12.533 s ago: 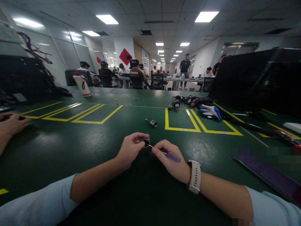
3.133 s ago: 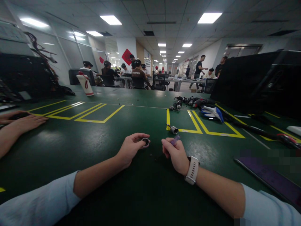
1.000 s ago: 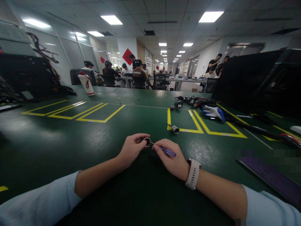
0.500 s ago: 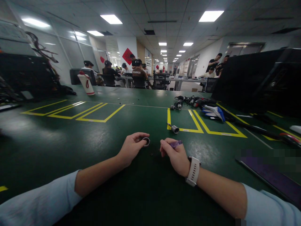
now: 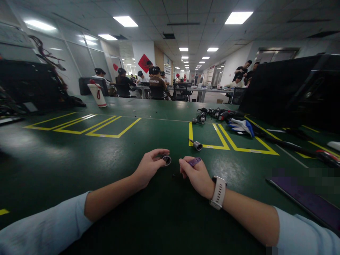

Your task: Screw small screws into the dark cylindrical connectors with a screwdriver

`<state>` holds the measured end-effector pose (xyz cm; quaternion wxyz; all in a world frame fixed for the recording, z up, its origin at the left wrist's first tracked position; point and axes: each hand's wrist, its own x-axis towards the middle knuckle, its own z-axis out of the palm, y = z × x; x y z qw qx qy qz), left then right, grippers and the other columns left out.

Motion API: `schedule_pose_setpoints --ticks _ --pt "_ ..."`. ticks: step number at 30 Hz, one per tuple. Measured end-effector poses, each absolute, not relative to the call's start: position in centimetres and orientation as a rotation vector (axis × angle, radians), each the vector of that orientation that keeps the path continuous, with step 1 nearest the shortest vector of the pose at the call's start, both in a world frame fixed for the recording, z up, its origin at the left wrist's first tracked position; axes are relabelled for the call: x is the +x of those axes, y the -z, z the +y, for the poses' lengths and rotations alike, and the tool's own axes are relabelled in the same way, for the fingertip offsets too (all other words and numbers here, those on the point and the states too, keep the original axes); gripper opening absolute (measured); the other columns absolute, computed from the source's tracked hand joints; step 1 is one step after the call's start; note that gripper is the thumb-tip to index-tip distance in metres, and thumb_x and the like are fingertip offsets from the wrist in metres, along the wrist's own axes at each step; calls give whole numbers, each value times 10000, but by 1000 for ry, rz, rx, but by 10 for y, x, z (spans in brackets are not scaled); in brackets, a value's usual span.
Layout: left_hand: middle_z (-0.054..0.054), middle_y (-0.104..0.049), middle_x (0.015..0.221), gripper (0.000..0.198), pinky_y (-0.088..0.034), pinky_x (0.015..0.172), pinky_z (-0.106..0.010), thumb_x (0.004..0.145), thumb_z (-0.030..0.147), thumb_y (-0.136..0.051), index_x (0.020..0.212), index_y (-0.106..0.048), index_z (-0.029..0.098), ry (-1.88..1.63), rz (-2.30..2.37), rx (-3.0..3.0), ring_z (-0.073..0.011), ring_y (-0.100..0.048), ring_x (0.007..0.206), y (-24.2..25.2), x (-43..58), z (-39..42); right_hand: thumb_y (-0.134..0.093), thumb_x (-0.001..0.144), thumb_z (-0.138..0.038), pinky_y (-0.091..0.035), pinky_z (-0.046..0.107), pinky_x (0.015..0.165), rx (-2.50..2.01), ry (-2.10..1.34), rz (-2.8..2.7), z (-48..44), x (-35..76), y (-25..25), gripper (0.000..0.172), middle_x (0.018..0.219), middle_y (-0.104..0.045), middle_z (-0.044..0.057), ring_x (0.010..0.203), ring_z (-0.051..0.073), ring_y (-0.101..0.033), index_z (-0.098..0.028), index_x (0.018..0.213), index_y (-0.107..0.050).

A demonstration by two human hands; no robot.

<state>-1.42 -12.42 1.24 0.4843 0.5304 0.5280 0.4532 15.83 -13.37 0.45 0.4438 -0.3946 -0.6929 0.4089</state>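
My left hand (image 5: pixel 149 167) rests on the green table (image 5: pixel 79 159) and pinches a small round metal part (image 5: pixel 167 160) between thumb and fingers. My right hand (image 5: pixel 195 175), with a white watch on its wrist, is closed on a small screwdriver with a purple handle (image 5: pixel 194 162); the handle points up and to the right, and the tip is hidden under the hand. The two hands lie a little apart. A tiny dark speck (image 5: pixel 174 175), perhaps a screw, lies on the table between them.
A similar metal part with a pin (image 5: pixel 197 145) lies on a yellow line ahead. Farther back are several dark parts (image 5: pixel 209 114) and blue-white gloves (image 5: pixel 240 126). A white bottle (image 5: pixel 97 94) stands at far left, black cases (image 5: pixel 289 88) at right, a dark tablet (image 5: pixel 305 200) near right. People sit in the background.
One second ago the screwdriver tip was in the round part. My right hand has since drawn back to the right and turned the handle upward. Another person's hand at far left is gone.
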Motion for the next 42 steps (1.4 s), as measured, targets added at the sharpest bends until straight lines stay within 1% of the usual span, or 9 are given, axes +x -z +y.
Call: schedule_pose_setpoints --ticks 3,5,8,11,15,18,30,36,42 --pt "-84 -637 1039 300 -483 842 -339 627 117 -619 925 -602 148 -1101 1271 1287 -202 -600 951 -13 -14 -124 -452 843 -359 -334 227 447 -991 -1063 -1655 -133 159 -4 365 433 -409 -57 418 91 -414 -183 523 -467" --pt "-87 -634 1030 301 -480 842 -334 632 126 -621 932 -596 142 -1106 1255 1274 -201 -594 959 -14 -14 -125 -454 843 -363 -355 226 463 -967 -1147 -1618 -131 159 -3 351 449 -434 -52 429 91 -435 -178 546 -485" --pt "-80 -651 944 334 -482 827 -342 624 129 -627 956 -590 135 -1105 1281 1249 -202 -610 911 -16 -13 -125 -458 844 -367 -389 232 501 -870 -1205 -1567 -131 159 -2 338 477 -470 -39 462 96 -470 -173 573 -510" --pt "-61 -664 862 335 -485 808 -349 614 124 -626 946 -588 136 -1098 1310 1232 -195 -629 836 -17 -12 -126 -451 851 -364 -406 246 529 -799 -1091 -1575 -134 160 -4 331 508 -497 -24 505 107 -488 -175 591 -528" --pt "-53 -663 884 322 -483 802 -331 610 121 -618 930 -593 146 -1114 1289 1257 -179 -629 825 -16 -13 -126 -461 855 -322 -427 270 607 -769 -888 -1728 -138 161 -8 257 647 -574 9 636 132 -535 -176 686 -589" --pt "-52 -657 902 312 -484 799 -327 614 124 -614 925 -597 148 -1109 1273 1285 -180 -625 832 -15 -13 -127 -477 848 -280 -425 273 642 -770 -826 -1820 -138 160 -11 200 695 -580 9 676 135 -540 -182 729 -604" --pt "-53 -658 928 204 -498 789 -326 675 178 -587 878 -594 155 -1130 1280 1489 -181 -631 831 -17 -12 -129 -464 850 -220 -414 290 665 -744 -628 -1960 -141 158 -8 148 727 -576 15 701 145 -532 -191 760 -577" --pt "-55 -664 972 214 -506 804 -329 696 187 -573 907 -597 154 -1136 1247 1537 -182 -638 861 -14 -13 -128 -454 851 -212 -420 288 659 -737 -587 -1961 -141 157 -9 150 729 -578 20 695 144 -533 -187 761 -572" --pt "-49 -682 917 219 -514 806 -356 695 180 -570 907 -604 142 -1140 1266 1538 -181 -652 829 -13 -12 -127 -463 846 -204 -425 290 665 -724 -556 -1963 -141 156 -8 137 729 -587 21 702 145 -538 -189 757 -567"
